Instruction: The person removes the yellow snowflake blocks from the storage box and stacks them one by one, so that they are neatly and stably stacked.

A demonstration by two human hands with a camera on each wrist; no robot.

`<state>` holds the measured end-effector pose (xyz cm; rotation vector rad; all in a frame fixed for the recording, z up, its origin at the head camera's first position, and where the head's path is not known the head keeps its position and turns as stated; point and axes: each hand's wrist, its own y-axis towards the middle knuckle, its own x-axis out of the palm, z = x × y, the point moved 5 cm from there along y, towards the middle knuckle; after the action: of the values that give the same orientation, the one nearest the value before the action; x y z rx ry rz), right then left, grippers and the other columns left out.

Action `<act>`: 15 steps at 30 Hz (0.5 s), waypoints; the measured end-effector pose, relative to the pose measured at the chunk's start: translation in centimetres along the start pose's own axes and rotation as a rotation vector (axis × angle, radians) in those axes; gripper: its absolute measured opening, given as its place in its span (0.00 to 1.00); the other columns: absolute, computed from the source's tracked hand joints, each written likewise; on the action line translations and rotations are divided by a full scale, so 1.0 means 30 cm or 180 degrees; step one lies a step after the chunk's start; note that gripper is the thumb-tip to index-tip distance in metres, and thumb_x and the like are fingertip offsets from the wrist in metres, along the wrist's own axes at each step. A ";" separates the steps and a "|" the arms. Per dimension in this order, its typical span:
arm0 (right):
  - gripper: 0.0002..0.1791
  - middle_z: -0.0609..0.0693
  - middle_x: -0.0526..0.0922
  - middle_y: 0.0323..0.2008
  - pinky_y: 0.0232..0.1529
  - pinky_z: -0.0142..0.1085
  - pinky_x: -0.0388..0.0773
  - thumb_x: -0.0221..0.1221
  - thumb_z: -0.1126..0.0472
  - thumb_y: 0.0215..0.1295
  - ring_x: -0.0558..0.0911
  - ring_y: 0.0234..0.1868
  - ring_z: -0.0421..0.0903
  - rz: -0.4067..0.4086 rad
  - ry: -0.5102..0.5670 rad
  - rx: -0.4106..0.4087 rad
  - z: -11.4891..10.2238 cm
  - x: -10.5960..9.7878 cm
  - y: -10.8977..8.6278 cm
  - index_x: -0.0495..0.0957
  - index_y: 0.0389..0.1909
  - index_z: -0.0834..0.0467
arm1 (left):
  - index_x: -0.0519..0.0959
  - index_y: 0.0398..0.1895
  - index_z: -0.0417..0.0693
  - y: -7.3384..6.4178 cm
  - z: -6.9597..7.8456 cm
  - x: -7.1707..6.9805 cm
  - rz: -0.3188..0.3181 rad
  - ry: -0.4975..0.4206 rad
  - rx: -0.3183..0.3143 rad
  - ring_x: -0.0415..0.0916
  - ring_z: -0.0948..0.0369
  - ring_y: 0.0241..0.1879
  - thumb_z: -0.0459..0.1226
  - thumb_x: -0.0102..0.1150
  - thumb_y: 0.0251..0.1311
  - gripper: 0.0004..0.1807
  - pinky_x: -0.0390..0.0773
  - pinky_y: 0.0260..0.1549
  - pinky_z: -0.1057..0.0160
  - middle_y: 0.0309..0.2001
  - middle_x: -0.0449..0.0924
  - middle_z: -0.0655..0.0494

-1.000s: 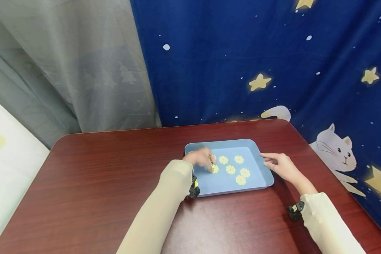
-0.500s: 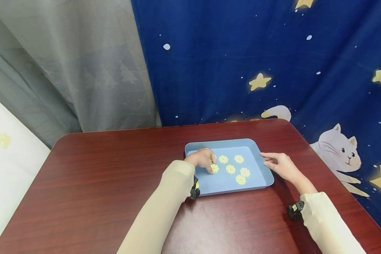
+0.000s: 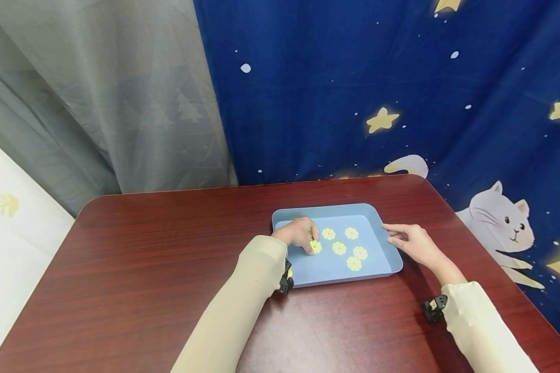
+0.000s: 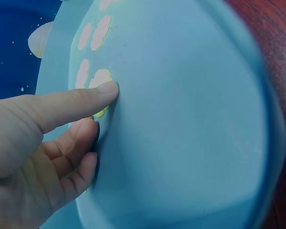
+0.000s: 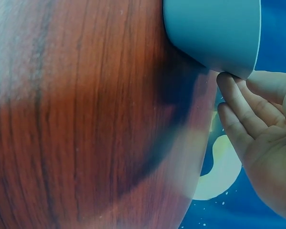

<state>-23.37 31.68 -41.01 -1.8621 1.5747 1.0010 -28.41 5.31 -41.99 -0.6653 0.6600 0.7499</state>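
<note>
A shallow blue tray [image 3: 326, 274] stands on the table, with several flat, pale-yellow flower-shaped pieces [image 3: 339, 248] spread over its floor. My left hand [image 3: 299, 233] reaches in over the tray's left part, thumb and fingers around the edge of one flower-shaped piece [image 3: 316, 247]. In the left wrist view, the thumb [image 4: 97, 95] overlaps that piece and the other fingers curl below it. At the tray's right end, my right hand [image 3: 415, 242] holds the rim between thumb and fingers. The right wrist view shows those fingertips [image 5: 226, 78] right at the edge of the tray [image 5: 214, 38].
The dark red wooden table [image 3: 168, 269] extends left and in front of the tray. Behind it hang a grey curtain [image 3: 158, 103] and a blue curtain [image 3: 308, 103] with stars and a white cat [image 3: 499, 217]. Both wrists wear small black cameras [image 3: 285, 277].
The left hand has shifted very slightly right at the same flower-shaped piece. The right hand and the tray stay almost in place.
</note>
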 end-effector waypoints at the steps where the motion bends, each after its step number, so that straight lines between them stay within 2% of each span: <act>1: 0.22 0.65 0.79 0.43 0.38 0.43 0.77 0.59 0.70 0.58 0.80 0.41 0.56 -0.0001 -0.0002 -0.0002 0.000 0.000 0.000 0.72 0.54 0.68 | 0.78 0.33 0.43 0.001 0.000 0.001 -0.0013 -0.0011 0.0004 0.65 0.61 0.35 0.29 0.72 0.39 0.15 0.68 0.33 0.66 0.39 0.69 0.55; 9: 0.22 0.64 0.80 0.42 0.37 0.42 0.78 0.59 0.70 0.57 0.80 0.40 0.55 -0.0013 0.0002 -0.0013 0.002 -0.001 -0.002 0.72 0.54 0.68 | 0.77 0.34 0.44 0.004 0.002 0.009 -0.0093 -0.0054 0.0111 0.65 0.62 0.29 0.28 0.71 0.40 0.16 0.68 0.27 0.67 0.31 0.70 0.55; 15: 0.22 0.64 0.80 0.42 0.37 0.42 0.78 0.58 0.70 0.58 0.80 0.40 0.55 -0.0011 0.0004 -0.0001 0.003 -0.004 -0.007 0.72 0.54 0.68 | 0.76 0.34 0.44 -0.002 0.009 0.013 -0.0097 -0.0081 0.0153 0.64 0.61 0.28 0.27 0.71 0.39 0.17 0.67 0.26 0.67 0.30 0.69 0.54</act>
<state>-23.18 31.86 -40.98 -1.8655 1.5715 0.9990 -28.08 5.62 -42.11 -0.6197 0.6413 0.7113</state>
